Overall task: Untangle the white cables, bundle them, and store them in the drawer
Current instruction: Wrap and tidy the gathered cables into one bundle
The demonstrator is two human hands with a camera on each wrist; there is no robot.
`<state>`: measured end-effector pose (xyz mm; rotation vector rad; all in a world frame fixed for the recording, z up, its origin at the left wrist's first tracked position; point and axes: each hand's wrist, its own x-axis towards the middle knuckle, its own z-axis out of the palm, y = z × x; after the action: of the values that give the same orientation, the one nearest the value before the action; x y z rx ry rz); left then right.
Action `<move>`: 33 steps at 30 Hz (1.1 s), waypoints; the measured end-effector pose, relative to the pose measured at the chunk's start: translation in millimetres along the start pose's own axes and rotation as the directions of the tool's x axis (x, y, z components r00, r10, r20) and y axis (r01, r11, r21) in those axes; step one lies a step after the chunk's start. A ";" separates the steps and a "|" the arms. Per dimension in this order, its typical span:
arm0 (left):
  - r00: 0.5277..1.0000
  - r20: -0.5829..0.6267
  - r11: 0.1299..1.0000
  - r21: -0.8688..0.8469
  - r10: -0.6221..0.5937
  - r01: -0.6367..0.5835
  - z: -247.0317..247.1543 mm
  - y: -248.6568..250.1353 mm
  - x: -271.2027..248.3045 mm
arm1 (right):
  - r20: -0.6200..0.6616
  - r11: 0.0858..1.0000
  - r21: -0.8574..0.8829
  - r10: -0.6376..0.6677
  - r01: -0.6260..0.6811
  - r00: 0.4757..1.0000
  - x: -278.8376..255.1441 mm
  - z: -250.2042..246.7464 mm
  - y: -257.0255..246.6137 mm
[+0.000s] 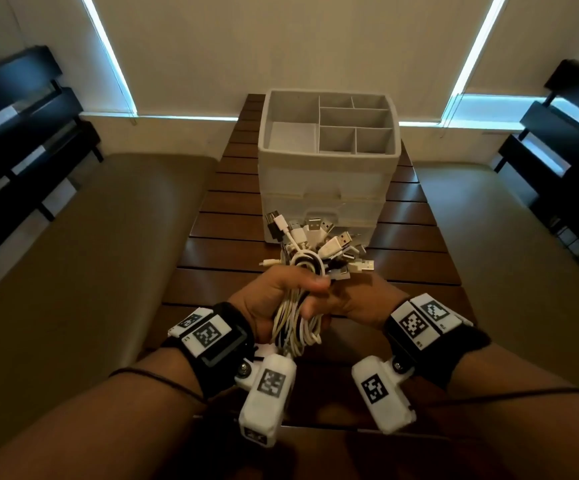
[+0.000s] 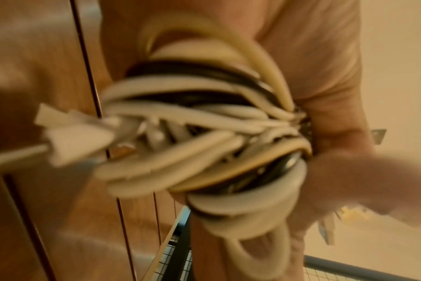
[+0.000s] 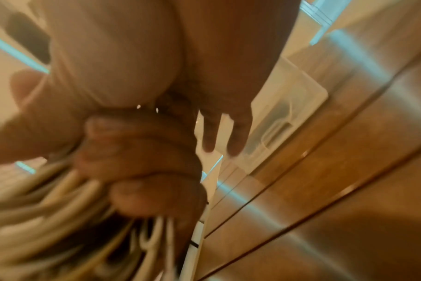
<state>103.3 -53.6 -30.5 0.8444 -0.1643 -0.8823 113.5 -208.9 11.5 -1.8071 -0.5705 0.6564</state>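
Observation:
A bundle of white cables (image 1: 301, 258) with a few black ones is held over the wooden table (image 1: 419, 268), its USB plugs fanning upward and its loops hanging below. My left hand (image 1: 270, 303) grips the bundle's middle, thumb across the top. My right hand (image 1: 357, 303) is pressed against it from the right, thumb on the cables. In the left wrist view the cables (image 2: 192, 133) lie blurred against the left palm (image 2: 312, 76). The right wrist view shows two right fingers (image 3: 228, 133) straight beside the curled left fingers (image 3: 137, 155). Beyond stands the white drawer unit (image 1: 326, 188), drawers shut.
An open divided tray (image 1: 291, 98) tops the drawer unit. Tan cushioned benches flank the table at left (image 1: 90, 237) and right (image 1: 506, 237). Black shelving stands at both sides (image 1: 21, 116). The wall and windows are behind.

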 end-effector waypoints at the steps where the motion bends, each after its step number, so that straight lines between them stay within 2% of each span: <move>1: 1.000 -0.010 1.000 0.008 -0.014 0.014 0.0 -0.1 0.5 | 0.026 1.000 -0.009 -0.012 0.012 1.000 0.2 -2.1 -0.1; 5: 1.000 -0.003 0.996 0.086 -0.023 0.023 3.4 3.5 -1.7 | 0.085 0.989 -0.138 -0.045 0.057 0.995 0.6 -11.3 -6.1; 7: 0.999 -0.038 0.999 0.043 0.019 -0.017 3.2 6.8 -4.0 | 0.102 0.998 0.009 -0.067 0.067 0.992 0.5 -20.4 -5.5; 9: 0.990 -0.133 0.998 0.045 0.038 -0.033 -1.2 8.3 -6.6 | -0.018 0.971 0.226 -0.079 0.081 0.997 1.0 -35.1 -1.7; 11: 0.979 -0.201 0.995 0.097 0.040 -0.021 -5.3 7.5 -9.0 | -0.082 0.927 0.360 -0.078 0.102 0.994 0.0 -46.4 -6.5; 14: 0.967 -0.250 0.992 0.123 0.047 -0.016 -7.0 6.8 -7.7 | -0.134 0.941 0.317 -0.078 0.117 0.988 4.1 -51.7 -17.7; 18: 0.951 -0.304 0.994 0.108 0.060 -0.028 -8.9 9.3 -8.4 | -0.253 0.970 0.233 -0.011 0.072 0.967 11.2 -59.6 -26.6; 21: 0.942 -0.324 0.993 0.100 0.088 -0.059 -11.7 13.5 -9.7 | -0.232 0.988 0.153 0.041 -0.005 0.972 11.6 -67.2 -25.1; 27: 0.955 -0.246 0.979 -0.071 0.169 -0.191 -6.7 19.6 -6.5 | -0.273 0.931 0.362 0.159 -0.052 0.949 13.8 -52.0 -18.3; 30: 0.946 -0.260 0.960 -0.149 0.194 -0.237 -5.6 17.8 -2.7 | -0.261 0.902 0.427 0.187 -0.061 0.947 18.6 -33.5 -12.7; 33: 0.932 -0.309 0.960 -0.141 0.190 -0.242 -7.0 14.7 -0.5 | -0.304 0.915 0.399 0.183 -0.050 0.935 20.5 -26.9 -14.5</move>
<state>115.2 -44.2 -24.7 0.7635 0.0792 -0.5466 145.7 -209.3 29.2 -1.5367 -0.0885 0.4837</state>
